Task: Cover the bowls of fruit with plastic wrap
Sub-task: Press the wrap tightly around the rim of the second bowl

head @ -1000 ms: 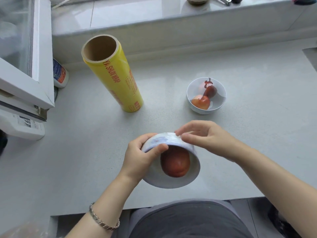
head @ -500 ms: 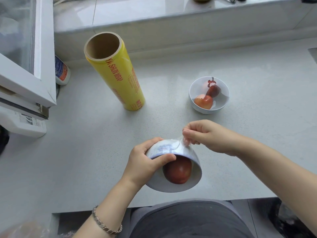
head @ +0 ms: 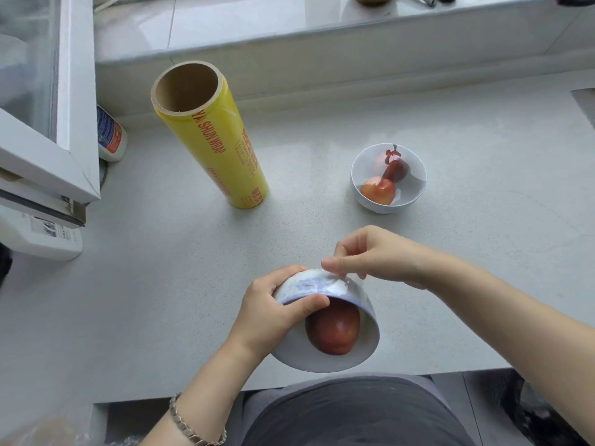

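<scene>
My left hand (head: 273,312) grips a white bowl with a blue pattern (head: 338,355), tilted so its mouth faces me, with a red apple (head: 333,329) inside behind clear film. My right hand (head: 370,255) pinches the plastic wrap (head: 341,278) against the bowl's upturned outer side. Farther back on the right stands a second white bowl (head: 388,178) holding red fruit pieces, with film stretched over its top. The yellow roll of plastic wrap (head: 212,136) stands upright on the counter behind and to the left.
An open white window frame (head: 74,130) juts over the counter's left side, with a small bottle (head: 109,136) behind it. A raised ledge (head: 322,37) runs along the back. The counter's front edge (head: 193,394) lies just under the held bowl.
My right hand has lifted its fingers off the bowl and shifted slightly, pulling and pressing the film on the outer side. The bowl stays tilted in my left hand.
</scene>
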Demonstrator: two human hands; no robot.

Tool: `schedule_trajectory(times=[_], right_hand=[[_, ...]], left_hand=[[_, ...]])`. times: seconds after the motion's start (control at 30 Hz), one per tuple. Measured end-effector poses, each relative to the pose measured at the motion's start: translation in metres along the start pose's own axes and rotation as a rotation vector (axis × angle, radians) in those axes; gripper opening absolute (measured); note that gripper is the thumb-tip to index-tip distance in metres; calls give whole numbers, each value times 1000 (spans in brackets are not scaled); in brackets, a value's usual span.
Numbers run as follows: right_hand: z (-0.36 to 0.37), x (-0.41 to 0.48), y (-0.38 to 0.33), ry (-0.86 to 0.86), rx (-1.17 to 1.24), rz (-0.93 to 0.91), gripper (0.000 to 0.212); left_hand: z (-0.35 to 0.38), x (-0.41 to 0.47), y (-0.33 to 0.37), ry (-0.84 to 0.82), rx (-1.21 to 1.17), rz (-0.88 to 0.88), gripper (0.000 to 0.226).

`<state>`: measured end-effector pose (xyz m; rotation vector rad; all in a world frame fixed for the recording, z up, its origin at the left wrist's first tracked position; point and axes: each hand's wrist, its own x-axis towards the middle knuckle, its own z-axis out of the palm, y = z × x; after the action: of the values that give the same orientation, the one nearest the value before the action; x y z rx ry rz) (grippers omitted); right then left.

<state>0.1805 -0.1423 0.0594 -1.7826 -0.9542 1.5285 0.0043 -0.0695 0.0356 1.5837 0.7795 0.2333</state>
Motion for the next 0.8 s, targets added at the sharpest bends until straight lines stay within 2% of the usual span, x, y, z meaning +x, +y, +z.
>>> schedule_trajectory(times=[0.13, 0.3, 0.47, 0.7, 0.8], right_hand=[[17, 6, 7, 282, 147, -182, 31], [23, 15, 1, 394, 124, -272, 33], [20, 19, 0, 324, -4, -250, 29], [13, 19, -5, 148, 65, -111, 32], [10, 21, 5, 116, -35, -47, 27]], left_hand=[[-3, -1, -1, 24, -42, 6, 32], [-4, -3, 6, 22, -87, 97, 43], [-7, -2, 8, 53, -89, 128, 54], [-5, -2, 10, 88, -145, 149, 58], [-2, -5, 10, 97, -180, 150, 58]])
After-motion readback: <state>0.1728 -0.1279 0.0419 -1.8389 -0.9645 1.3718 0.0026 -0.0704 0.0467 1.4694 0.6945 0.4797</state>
